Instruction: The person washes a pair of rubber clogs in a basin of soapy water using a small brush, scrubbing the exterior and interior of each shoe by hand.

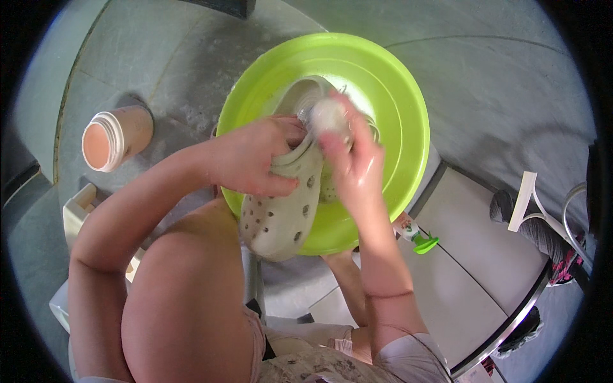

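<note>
A pale grey-white clog (pixel 281 214) with round holes is tilted over a bright green basin (pixel 399 121), its toe toward me. My left hand (pixel 258 156) is closed on the clog's side near the opening. In my right hand (pixel 357 156) is a rounded whitish thing (pixel 330 119), pressed at the inside of the heel end; motion blurs it, so its exact kind is unclear. Part of a second pale clog (pixel 328 187) shows in the basin behind the first. White foam (pixel 357 96) lies in the basin.
An uncapped white jar (pixel 131 134) with a peach-coloured inside stands on the wet tiles at left. A bottle with a green top (pixel 421 241) is right of the basin. A white squeegee (pixel 527 201) and dark cloth (pixel 546 236) lie farther right, by a pale panel (pixel 476 223).
</note>
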`<state>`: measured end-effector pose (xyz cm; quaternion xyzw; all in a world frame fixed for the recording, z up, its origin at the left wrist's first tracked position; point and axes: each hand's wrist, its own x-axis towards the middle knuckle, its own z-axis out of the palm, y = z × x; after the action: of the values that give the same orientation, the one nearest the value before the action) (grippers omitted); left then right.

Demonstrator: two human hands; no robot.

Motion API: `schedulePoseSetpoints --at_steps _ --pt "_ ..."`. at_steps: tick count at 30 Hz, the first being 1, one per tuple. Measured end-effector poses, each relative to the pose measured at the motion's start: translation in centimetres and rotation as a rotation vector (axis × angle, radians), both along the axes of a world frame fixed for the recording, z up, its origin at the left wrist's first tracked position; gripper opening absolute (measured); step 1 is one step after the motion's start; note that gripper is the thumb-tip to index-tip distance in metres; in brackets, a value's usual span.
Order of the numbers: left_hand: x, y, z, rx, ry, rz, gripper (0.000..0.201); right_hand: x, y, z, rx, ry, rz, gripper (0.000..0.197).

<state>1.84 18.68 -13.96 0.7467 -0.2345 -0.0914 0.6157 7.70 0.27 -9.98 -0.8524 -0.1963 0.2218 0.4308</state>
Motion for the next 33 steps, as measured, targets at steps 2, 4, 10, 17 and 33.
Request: schedulePoseSetpoints --at_steps 2,4,10,17,33 --pt "-0.4 0.1 -0.1 -0.064 0.124 -0.003 0.022 -1.6 -0.1 0.0 0.031 -0.164 0.134 0.051" --pt "-0.3 -0.5 1.0 -0.3 0.522 0.075 0.025 -1.6 -0.7 -0.2 0.022 -0.253 0.222 0.057" --pt "0.0 -0.3 -0.4 -0.068 0.1 0.18 0.039 -1.6 0.1 0.2 -0.052 -0.203 0.156 0.055" --pt "0.2 -0.8 0.6 -0.261 0.194 0.212 0.032 -1.3 -0.8 0.0 -0.117 -0.297 0.146 0.056" --pt "-0.3 -2.2 -0.7 -0.152 -0.28 0.14 0.015 5.0 -2.8 -3.0 0.294 0.095 -0.42 0.039"
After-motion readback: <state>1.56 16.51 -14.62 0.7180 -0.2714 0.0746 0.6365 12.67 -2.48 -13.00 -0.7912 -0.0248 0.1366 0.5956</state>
